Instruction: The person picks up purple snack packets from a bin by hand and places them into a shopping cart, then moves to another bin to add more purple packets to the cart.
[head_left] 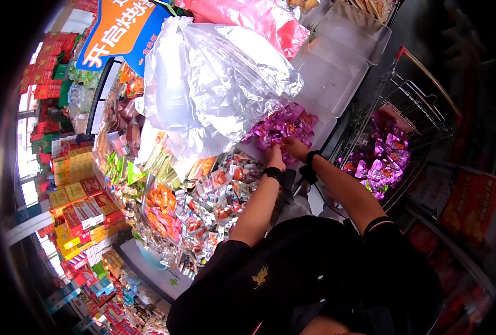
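Observation:
Shiny purple snack packets [290, 123] lie heaped in a clear plastic bin ahead of me. My left hand [274, 157] is at the near edge of this heap, its fingers closed on a purple packet. Right beside it, my right hand [296, 148] is also closed, its fingertips at the same purple wrapping. Its fingers are partly hidden behind the back of the hand. Both wrists wear black bands. A large clear plastic bag [203, 84] bulges over the display just left of the heap.
A wire shopping cart [421, 106] holding more purple packets [385, 159] stands at my right. Clear bins [337, 72] continue beyond the heap. Loose wrapped snacks [214, 195] fill the display at left, below a blue and orange sign [122, 33]. A pink bag [253, 19] lies at the top.

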